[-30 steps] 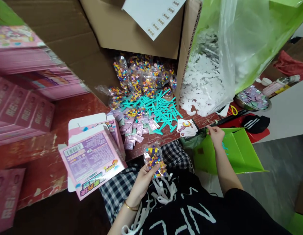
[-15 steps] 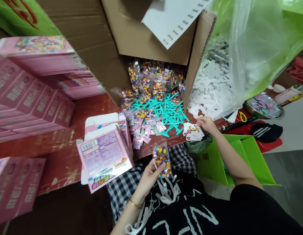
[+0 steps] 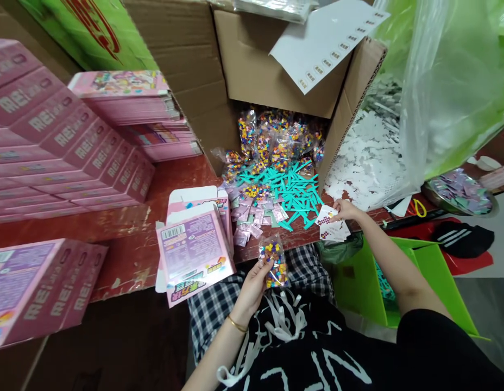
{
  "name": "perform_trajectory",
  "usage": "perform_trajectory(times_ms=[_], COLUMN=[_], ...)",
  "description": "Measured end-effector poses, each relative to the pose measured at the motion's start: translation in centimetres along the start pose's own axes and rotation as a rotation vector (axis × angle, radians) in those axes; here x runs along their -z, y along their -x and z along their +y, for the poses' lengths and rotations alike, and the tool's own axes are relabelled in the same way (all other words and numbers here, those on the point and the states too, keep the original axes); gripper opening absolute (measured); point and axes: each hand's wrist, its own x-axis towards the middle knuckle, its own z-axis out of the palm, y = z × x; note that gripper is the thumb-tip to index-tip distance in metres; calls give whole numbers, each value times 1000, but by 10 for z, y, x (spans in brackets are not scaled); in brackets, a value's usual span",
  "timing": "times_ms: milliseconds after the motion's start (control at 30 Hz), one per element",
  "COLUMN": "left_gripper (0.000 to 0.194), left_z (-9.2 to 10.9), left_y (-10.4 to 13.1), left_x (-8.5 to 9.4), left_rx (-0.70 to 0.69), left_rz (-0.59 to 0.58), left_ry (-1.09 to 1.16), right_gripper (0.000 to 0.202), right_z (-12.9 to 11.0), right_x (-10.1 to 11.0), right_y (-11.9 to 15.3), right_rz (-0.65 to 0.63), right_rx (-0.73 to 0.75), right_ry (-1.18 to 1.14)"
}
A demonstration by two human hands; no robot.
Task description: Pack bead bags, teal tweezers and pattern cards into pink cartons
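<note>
Above my lap, my left hand (image 3: 258,276) grips a clear bag of small coloured beads (image 3: 277,266), thumb on top. At the table's front edge my right hand (image 3: 345,209) pinches a printed card (image 3: 326,213) showing a pixel pattern. More such cards (image 3: 335,231) lie in a loose stack just below it. Left of them is a heap of turquoise plastic sticks (image 3: 298,190). Small pink and green sachets (image 3: 252,214) are spread beside the heap, with a little pile of loose-looking beads (image 3: 257,191) behind them.
Flattened pink boxes (image 3: 195,255) overhang the table edge at left, near stacked pink boxes (image 3: 81,136). A cardboard box (image 3: 276,65) holds bead bags (image 3: 276,138). White pieces (image 3: 366,157) fill a bag at right. A green bin (image 3: 431,282) and a metal bowl of sachets (image 3: 459,190) stand further right.
My right hand has taken hold of a card and shifted it up and left off the stack. My left hand still holds the bead bag. The whole view has swung left.
</note>
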Motion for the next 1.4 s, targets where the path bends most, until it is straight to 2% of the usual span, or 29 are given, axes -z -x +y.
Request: perform_trajectory(times_ms=[100, 200, 367, 500, 600, 733, 800, 867, 1000, 1133, 1200, 1267, 1333, 1400], left_gripper=[42, 41, 43, 41, 41, 42, 42, 41, 40, 42, 43, 43, 43, 44], left_z=[0, -1, -1, -1, 0, 2, 4, 6, 13, 22, 25, 26, 26, 22], left_y=[-1, -2, -1, -1, -3, -6, -8, -10, -13, -19, -23, -27, -31, -33], left_x=[2, 1, -2, 1, 4, 1, -1, -2, -2, -5, -8, -13, -18, -24], left_rx=[9, 18, 29, 31, 44, 74, 77, 69, 65, 95, 104, 86, 41, -14], left_rz=[0, 7, 7, 36, 45, 53, 55, 53, 36, -27, -72, -96, -92, -78], left_ry=[9, 11, -17, -15, -21, -29, -18, -4, 39, 164, 221, 238, 227, 214], right_gripper=[38, 34, 30, 32, 28, 23, 24, 27, 33, 38, 41, 43, 50, 57], right_z=[-2, -4, 1, 10, 12, 0, -7, -13, -16, -8, -3, -3, -11, -30], right_x=[6, 8, 10, 33, 70, 116, 125, 126, 123, 135, 140, 137, 120, 85], right_y=[1, 5, 15, 9, -15, -67, -90, -108, -119, -99, -74, -40, -2, 33], right_rz=[21, 58, 188, 336, 433, 490, 474, 445, 422, 502, 532, 604, 681, 640], right_rx=[36, 77, 100, 60, 12, -47, -77, -99, -199, -182, -152, -112, -54, -30], right_ry=[-1, -12, -51, -75, -39, 22, 38, 43, 38, -7, -51, -237, -562, -857])
